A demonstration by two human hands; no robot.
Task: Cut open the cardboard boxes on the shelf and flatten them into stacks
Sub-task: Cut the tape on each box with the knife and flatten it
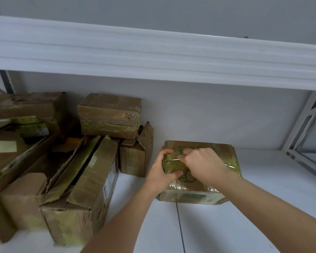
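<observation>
A taped box is gripped by both hands, left and right, fingers curled; a pile of boxes on the shelf is left uncut.

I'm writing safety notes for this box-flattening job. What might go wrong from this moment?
1. The left hand grips the edge of the tape-wrapped brown cardboard box with green print right beside where the right hand works at the tape seam; a slip could catch the left fingers.
2. The glossy tape looks slick, so the box may slide on the white shelf board.
3. The leaning brown cardboard boxes piled at left might topple if bumped.
</observation>
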